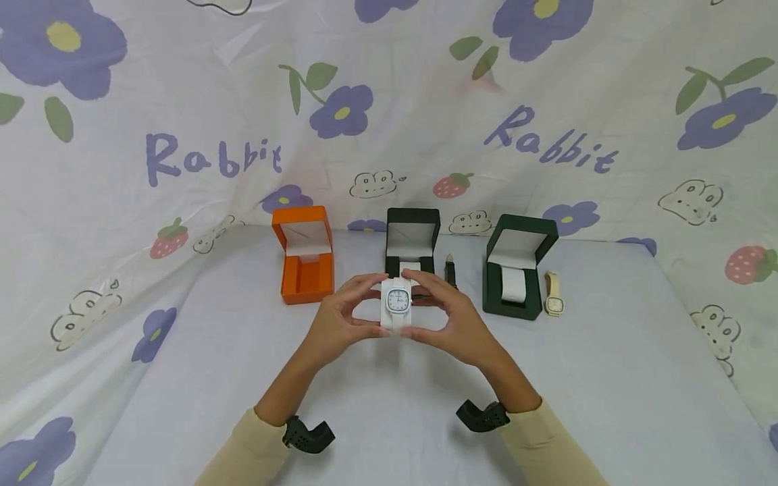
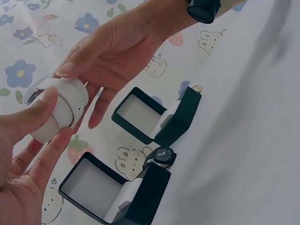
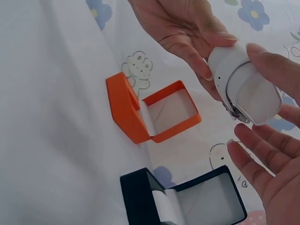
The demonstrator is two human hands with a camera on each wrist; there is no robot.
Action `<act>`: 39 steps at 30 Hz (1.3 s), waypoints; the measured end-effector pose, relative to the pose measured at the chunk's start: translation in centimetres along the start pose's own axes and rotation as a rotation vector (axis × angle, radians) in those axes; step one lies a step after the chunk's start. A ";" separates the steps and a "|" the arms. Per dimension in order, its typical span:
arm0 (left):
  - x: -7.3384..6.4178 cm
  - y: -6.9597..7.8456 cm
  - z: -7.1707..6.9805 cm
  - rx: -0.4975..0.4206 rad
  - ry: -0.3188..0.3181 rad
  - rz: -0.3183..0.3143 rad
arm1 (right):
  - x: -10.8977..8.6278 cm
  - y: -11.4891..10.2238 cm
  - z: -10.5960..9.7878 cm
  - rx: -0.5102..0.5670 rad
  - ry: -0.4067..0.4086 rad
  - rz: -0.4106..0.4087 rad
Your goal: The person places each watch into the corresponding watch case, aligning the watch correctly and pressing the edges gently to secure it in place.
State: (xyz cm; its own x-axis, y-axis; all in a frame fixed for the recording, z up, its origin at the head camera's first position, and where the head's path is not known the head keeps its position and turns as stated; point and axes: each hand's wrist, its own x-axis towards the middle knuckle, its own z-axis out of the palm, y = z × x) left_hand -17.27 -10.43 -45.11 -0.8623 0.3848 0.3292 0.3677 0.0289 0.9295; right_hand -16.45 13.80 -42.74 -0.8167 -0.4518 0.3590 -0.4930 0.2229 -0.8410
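A white watch (image 1: 398,301) with a squarish dial is wrapped round a white cushion (image 2: 75,96), held up in front of me over the table. From one side my left hand (image 1: 342,317) pinches it between thumb and fingers. On the opposite side my right hand (image 1: 452,314) pinches it the same way. In the right wrist view, the watch strap's buckle (image 3: 238,114) shows at the cushion's lower edge. Behind the hands stands an open black watch box (image 1: 413,219), its front partly hidden by them; a white cushion shows inside.
An open orange watch box (image 1: 308,283) stands on the left, its orange inside showing. At right is an open green watch box (image 1: 512,310) with a white cushion, a gold watch (image 1: 554,297) beside it. A black watch (image 1: 450,271) lies between the dark boxes. A patterned cloth (image 1: 395,101) hangs behind.
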 end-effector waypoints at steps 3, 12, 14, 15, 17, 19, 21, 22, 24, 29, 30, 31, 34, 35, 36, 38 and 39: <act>-0.2 -0.1 -0.5 0.006 0.013 -0.013 | 0.1 0.3 0.1 0.005 -0.005 -0.003; -0.7 -1.1 -1.9 0.002 0.014 -0.042 | 1.1 1.1 1.3 0.011 -0.021 0.007; -0.8 -1.3 -2.2 -0.001 0.019 -0.052 | 1.3 1.2 1.6 0.017 -0.026 0.021; -0.9 -1.5 -2.4 -0.005 0.021 -0.057 | 1.4 1.2 1.8 0.019 -0.026 0.031; -0.9 -1.7 -2.7 -0.017 0.028 -0.067 | 1.6 1.2 2.2 0.016 -0.022 0.056; -1.0 -1.9 -3.0 -0.034 0.033 -0.077 | 1.7 1.1 2.7 0.018 -0.012 0.069; -1.0 -2.0 -3.3 -0.047 0.042 -0.084 | 1.8 1.2 3.1 0.017 -0.001 0.071; -1.1 -2.1 -3.4 -0.052 0.046 -0.087 | 1.9 1.3 3.3 0.017 0.005 0.069; -1.1 -2.3 -3.7 -0.056 0.051 -0.089 | 2.1 1.6 3.7 0.017 0.014 0.052; -1.3 -2.5 -4.6 -0.014 0.073 -0.092 | 2.9 2.6 4.5 0.042 0.021 0.010; -1.3 -2.5 -4.8 -0.002 0.079 -0.092 | 3.1 2.8 4.6 0.045 0.022 0.004; -1.4 -2.6 -5.0 0.011 0.084 -0.094 | 3.3 2.9 4.8 0.049 0.021 -0.001; -1.4 -2.8 -5.6 0.029 0.101 -0.107 | 3.8 3.0 5.4 0.032 0.023 -0.005; -1.4 -2.9 -5.8 0.030 0.106 -0.113 | 4.0 3.1 5.6 0.025 0.024 -0.006; -1.4 -3.0 -6.0 0.030 0.112 -0.120 | 4.2 3.0 5.8 0.018 0.026 -0.007; -1.4 -3.2 -6.4 0.032 0.124 -0.131 | 4.5 3.1 6.2 0.001 0.030 -0.007; -1.4 -3.3 -6.5 0.039 0.130 -0.134 | 4.6 3.1 6.4 -0.001 0.030 -0.007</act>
State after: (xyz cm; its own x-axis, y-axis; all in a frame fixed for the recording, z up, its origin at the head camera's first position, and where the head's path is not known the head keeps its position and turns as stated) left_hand -19.53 -17.10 -47.55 -0.9414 0.2525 0.2238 0.2573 0.1083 0.9602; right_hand -19.82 6.85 -46.24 -0.8220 -0.4272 0.3766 -0.4989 0.2210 -0.8380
